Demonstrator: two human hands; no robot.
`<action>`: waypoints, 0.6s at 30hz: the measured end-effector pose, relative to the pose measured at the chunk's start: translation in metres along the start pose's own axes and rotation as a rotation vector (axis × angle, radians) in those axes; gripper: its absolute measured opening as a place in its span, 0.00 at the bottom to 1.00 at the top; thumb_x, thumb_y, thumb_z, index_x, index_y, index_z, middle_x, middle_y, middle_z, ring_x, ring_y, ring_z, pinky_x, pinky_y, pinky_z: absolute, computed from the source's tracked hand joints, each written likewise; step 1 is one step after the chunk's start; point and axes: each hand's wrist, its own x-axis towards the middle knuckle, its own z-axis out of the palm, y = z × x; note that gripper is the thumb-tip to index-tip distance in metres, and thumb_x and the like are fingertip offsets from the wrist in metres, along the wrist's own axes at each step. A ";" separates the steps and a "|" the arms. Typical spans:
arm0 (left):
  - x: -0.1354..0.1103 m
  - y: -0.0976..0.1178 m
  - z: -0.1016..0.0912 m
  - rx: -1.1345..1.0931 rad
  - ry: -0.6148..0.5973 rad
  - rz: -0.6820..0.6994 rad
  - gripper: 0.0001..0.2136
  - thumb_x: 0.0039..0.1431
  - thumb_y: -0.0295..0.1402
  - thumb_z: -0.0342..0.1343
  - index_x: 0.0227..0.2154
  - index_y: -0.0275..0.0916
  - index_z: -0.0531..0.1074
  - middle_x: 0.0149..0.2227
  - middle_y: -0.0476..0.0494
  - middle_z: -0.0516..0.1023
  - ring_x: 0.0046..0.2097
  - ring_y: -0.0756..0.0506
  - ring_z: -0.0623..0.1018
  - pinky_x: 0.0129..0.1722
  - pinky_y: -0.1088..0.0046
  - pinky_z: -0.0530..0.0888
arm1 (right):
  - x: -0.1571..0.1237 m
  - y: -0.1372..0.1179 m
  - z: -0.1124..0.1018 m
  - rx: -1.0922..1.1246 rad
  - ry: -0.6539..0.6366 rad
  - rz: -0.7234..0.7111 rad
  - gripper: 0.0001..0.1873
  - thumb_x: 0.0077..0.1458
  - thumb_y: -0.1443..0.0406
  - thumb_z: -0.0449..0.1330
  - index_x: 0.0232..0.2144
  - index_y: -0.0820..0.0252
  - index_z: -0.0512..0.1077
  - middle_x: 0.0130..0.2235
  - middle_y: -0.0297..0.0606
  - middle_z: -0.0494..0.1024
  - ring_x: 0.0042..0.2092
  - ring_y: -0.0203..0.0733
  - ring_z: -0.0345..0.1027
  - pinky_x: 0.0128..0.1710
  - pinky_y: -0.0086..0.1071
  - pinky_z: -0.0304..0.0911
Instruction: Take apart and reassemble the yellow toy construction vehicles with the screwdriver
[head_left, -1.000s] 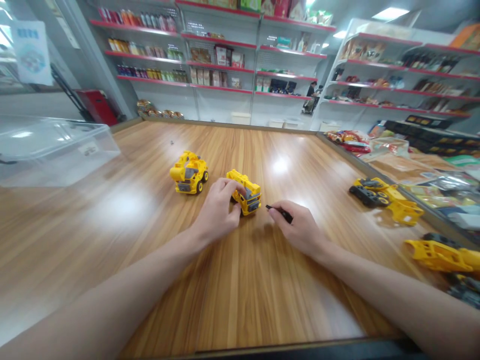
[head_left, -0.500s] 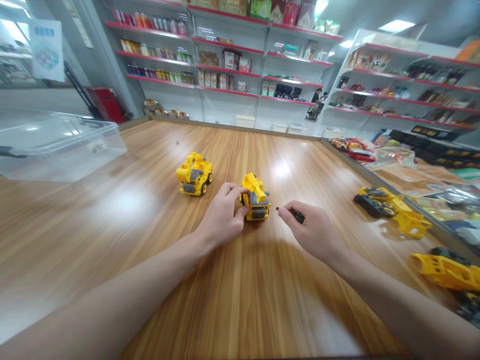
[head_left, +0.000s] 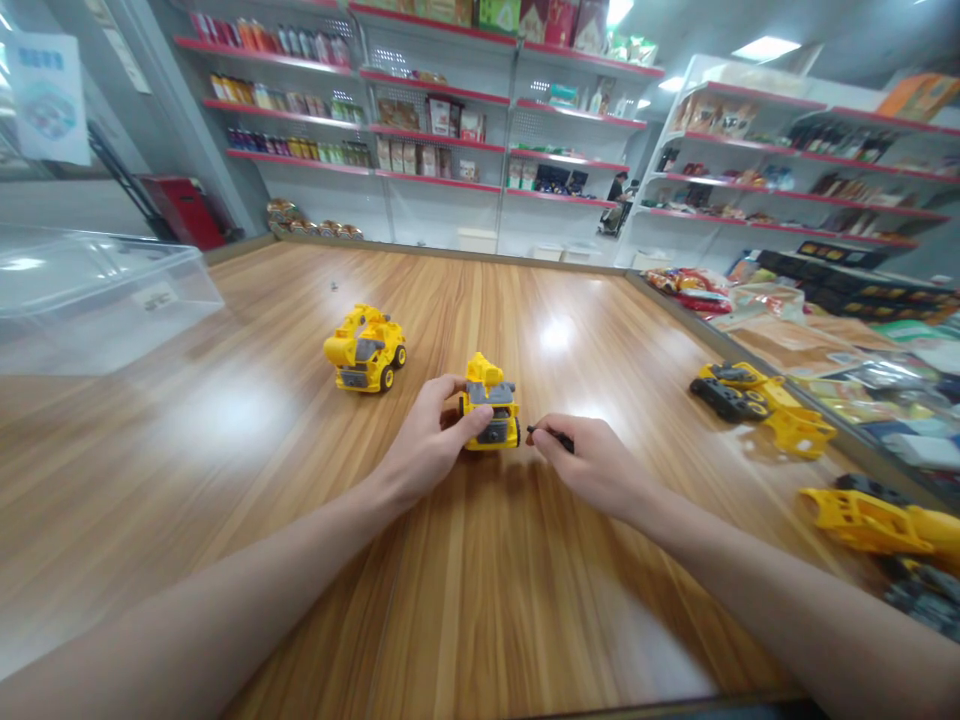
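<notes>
Right hand (head_left: 592, 462) pinches a black tool (head_left: 561, 438), tip just beside the truck's right-hand wheel (head_left: 517, 432), small gap. Left hand (head_left: 429, 432) grips the truck (head_left: 491, 398), thumb across the front, fingers at the side. Truck's on the surface (head_left: 450, 590), between hands. Change: truck's been swung nose-on; probably gives the tool better access to that side. Looks upright, yellow with grey front. Second truck (head_left: 369, 350) sits farther back, left.
</notes>
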 end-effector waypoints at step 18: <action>-0.020 0.016 0.021 -0.614 0.127 -0.204 0.09 0.58 0.37 0.53 0.32 0.36 0.72 0.30 0.47 0.76 0.33 0.46 0.75 0.35 0.72 0.71 | -0.015 -0.020 0.005 0.186 -0.136 -0.256 0.11 0.61 0.68 0.52 0.26 0.62 0.67 0.24 0.29 0.65 0.25 0.30 0.57 0.26 0.27 0.52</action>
